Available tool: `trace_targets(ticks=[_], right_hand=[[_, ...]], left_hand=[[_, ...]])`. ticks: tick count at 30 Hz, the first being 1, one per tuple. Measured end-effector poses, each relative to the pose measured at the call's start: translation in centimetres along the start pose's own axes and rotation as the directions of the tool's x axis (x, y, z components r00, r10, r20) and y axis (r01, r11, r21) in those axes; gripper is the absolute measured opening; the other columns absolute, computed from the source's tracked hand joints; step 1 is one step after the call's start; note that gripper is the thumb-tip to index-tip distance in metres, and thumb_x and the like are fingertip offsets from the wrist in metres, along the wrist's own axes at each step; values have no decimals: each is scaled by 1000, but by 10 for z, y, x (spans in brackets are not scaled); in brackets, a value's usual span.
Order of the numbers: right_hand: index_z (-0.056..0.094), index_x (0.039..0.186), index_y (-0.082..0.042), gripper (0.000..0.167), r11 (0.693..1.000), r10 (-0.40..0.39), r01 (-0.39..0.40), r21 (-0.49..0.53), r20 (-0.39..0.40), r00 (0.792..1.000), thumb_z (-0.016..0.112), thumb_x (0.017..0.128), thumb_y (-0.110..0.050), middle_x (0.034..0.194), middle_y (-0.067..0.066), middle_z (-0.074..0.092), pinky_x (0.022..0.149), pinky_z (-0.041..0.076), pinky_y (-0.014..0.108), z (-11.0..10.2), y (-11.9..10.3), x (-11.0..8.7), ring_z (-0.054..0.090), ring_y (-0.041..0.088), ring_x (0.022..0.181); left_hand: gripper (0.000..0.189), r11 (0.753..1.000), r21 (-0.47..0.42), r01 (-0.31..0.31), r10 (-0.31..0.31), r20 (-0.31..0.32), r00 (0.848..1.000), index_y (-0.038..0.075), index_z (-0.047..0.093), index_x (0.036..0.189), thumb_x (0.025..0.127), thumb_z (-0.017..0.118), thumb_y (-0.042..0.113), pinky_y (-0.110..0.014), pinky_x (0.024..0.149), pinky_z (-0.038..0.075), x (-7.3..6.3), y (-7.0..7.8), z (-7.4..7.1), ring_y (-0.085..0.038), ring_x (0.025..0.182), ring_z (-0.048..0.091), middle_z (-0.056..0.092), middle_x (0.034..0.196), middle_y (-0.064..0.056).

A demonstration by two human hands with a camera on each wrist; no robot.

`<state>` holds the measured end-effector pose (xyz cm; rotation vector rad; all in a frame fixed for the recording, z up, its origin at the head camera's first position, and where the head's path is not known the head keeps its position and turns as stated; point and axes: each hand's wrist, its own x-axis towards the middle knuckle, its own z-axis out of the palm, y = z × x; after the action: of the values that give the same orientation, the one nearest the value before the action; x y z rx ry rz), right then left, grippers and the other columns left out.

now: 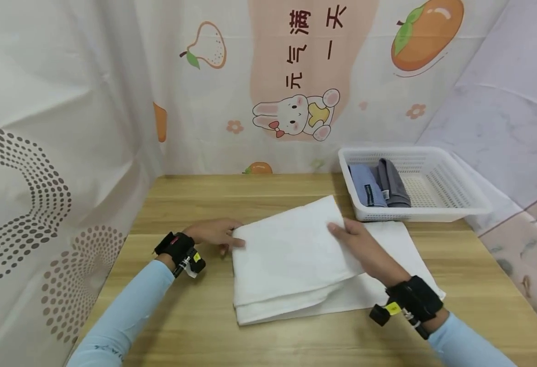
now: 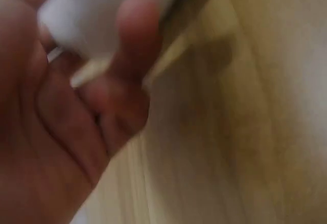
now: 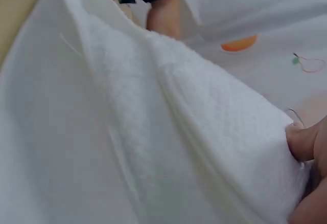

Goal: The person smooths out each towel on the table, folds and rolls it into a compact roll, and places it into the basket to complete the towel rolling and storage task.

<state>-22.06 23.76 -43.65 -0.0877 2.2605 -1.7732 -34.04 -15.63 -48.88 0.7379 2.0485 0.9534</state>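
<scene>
A folded white towel lies on the wooden table, its upper layers lifted and slanting up toward the right. My right hand pinches the raised right edge, thumb on the upper face; the right wrist view shows the thumb pressed on the textured cloth and loose layers hanging beside it. At the towel's left edge, my left hand holds the fold, with one digit over the top. Blurred in the left wrist view, curled fingers are close to the white cloth. Another white layer spreads flat under the right forearm.
A white perforated basket stands at the back right, just behind the towel. Inside its left part lie a rolled blue cloth and a rolled grey cloth. Printed curtains hang behind and beside the wooden table.
</scene>
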Motion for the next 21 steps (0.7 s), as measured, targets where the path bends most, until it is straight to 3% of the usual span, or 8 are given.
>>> trace_targets(ticks=[3, 6, 9, 11, 13, 15, 19, 21], right_hand=[[51, 136, 6, 53, 999, -17, 16, -44, -22, 1000, 48, 110, -40, 97, 14, 65, 73, 55, 37, -20, -7, -9, 65, 21, 82], [45, 146, 3, 55, 994, -54, 49, -99, -52, 997, 45, 111, -40, 96, 14, 65, 68, 56, 38, -37, -12, -15, 66, 20, 78], [38, 153, 0, 57, 985, -82, 68, -161, -81, 993, 42, 112, -39, 98, 15, 65, 64, 57, 39, -51, -12, -19, 68, 20, 76], [39, 153, -1, 55, 972, -99, 75, -224, -94, 991, 40, 112, -38, 99, 17, 65, 65, 57, 39, -58, -6, -19, 68, 22, 77], [46, 146, -3, 51, 935, -129, 82, -344, -115, 985, 39, 112, -39, 98, 17, 64, 67, 55, 40, -63, 2, -17, 66, 24, 79], [52, 141, -3, 49, 873, -173, 88, -479, -136, 975, 39, 112, -40, 103, 17, 65, 74, 51, 43, -69, 14, -14, 64, 27, 87], [58, 130, 0, 46, 763, -226, 69, -643, -166, 960, 42, 112, -39, 112, 22, 66, 84, 48, 55, -80, 48, -6, 62, 39, 103], [59, 126, 4, 46, 747, -219, 54, -663, -168, 961, 44, 112, -36, 108, 24, 68, 82, 49, 58, -83, 65, -4, 64, 42, 101]], left_hand=[[32, 998, -31, -52, 54, 84, 995, 14, 64, 118, 96, 75, 35, -34, 61, 52, -7, 3, 2, -22, 61, 62, 70, 94, -5], [27, 995, -26, -97, 100, 136, 986, 17, 67, 117, 96, 75, 33, -31, 73, 52, -11, 6, 3, -17, 78, 65, 71, 103, -1], [20, 990, 1, -144, 142, 135, 981, 21, 73, 113, 97, 74, 33, -29, 84, 50, -14, 6, 4, -13, 94, 63, 71, 108, 4], [17, 988, -14, -153, 154, 130, 980, 19, 74, 108, 99, 71, 33, -31, 81, 51, -17, 5, 5, -15, 87, 61, 68, 97, 4], [18, 988, -31, -149, 151, 118, 981, 15, 71, 102, 100, 69, 33, -32, 71, 49, -19, 3, 6, -18, 75, 57, 61, 85, 3], [21, 990, -52, -134, 140, 118, 983, 12, 65, 98, 102, 68, 32, -30, 62, 45, -21, 1, 9, -19, 64, 50, 53, 77, 1], [21, 994, -44, -102, 107, 119, 987, 14, 60, 104, 101, 69, 32, -26, 54, 39, -20, -5, 19, -14, 56, 44, 52, 74, 0], [21, 996, -21, -85, 87, 105, 991, 16, 60, 108, 101, 68, 34, -24, 53, 37, -19, -7, 24, -12, 56, 42, 53, 75, 2]])
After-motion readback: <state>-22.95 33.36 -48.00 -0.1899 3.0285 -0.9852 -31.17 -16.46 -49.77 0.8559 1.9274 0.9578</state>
